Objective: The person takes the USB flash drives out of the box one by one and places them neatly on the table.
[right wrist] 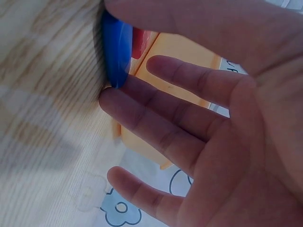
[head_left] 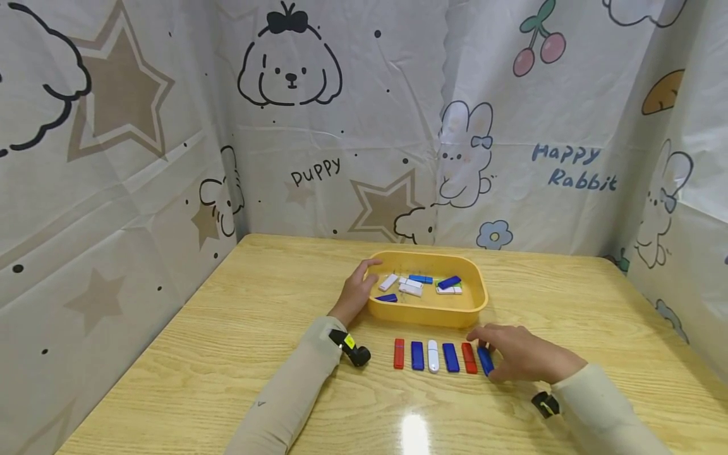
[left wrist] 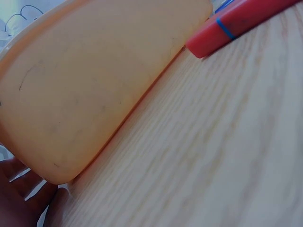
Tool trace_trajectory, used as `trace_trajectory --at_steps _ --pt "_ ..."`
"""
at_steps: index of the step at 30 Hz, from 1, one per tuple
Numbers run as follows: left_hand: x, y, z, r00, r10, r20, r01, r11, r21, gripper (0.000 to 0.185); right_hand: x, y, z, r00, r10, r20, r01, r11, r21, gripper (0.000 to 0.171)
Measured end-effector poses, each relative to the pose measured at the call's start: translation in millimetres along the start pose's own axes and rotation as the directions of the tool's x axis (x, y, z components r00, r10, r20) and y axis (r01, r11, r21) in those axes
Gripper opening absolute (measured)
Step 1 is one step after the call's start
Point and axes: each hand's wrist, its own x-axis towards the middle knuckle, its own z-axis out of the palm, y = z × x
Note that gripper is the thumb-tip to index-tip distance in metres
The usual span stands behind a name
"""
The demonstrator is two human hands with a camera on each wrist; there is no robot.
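In the head view my left hand [head_left: 356, 289] holds the left end of a yellow plastic bin [head_left: 426, 314], its fingertips at the rim. Part of that hand shows beside the bin's corner in the left wrist view. My right hand [head_left: 520, 352] pinches a blue USB stick [head_left: 485, 361] lengthwise, with the thumb at one end and fingertips at the other. This blue stick [right wrist: 117, 49] stands close over the table in the right wrist view. It is at the right end of a row with a red USB stick [head_left: 469, 357] beside it.
Left of these lie a blue stick [head_left: 451, 357], a white stick [head_left: 433, 356], another blue stick [head_left: 418, 356] and a red stick [head_left: 399, 353]. Inside the bin are several white and blue sticks, with a bit of green. A printed curtain [head_left: 341, 208] stands behind the wooden table [head_left: 188, 366].
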Motion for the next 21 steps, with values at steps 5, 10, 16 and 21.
trace_trajectory --at_steps 5,10,16,21 --pt "0.4 -0.1 -0.5 1.0 0.005 -0.002 -0.005 1.0 -0.003 0.037 1.5 -0.3 0.8 0.999 0.037 -0.004 -0.037 0.999 0.009 0.056" --pt "0.8 -0.7 -0.4 1.0 0.005 -0.002 -0.004 1.0 0.003 0.037 1.0 -0.9 1.2 0.999 0.038 -0.004 -0.038 0.999 0.004 0.056" --pt "0.6 -0.9 -0.3 1.0 0.005 -0.002 -0.005 1.0 0.008 0.037 0.1 -1.6 0.9 1.0 0.031 -0.003 -0.031 1.0 0.003 0.058" --pt "1.6 -2.2 0.0 1.0 0.015 -0.003 -0.015 1.0 0.008 0.038 0.8 -2.2 1.3 0.998 0.056 -0.006 -0.056 0.998 0.004 0.058"
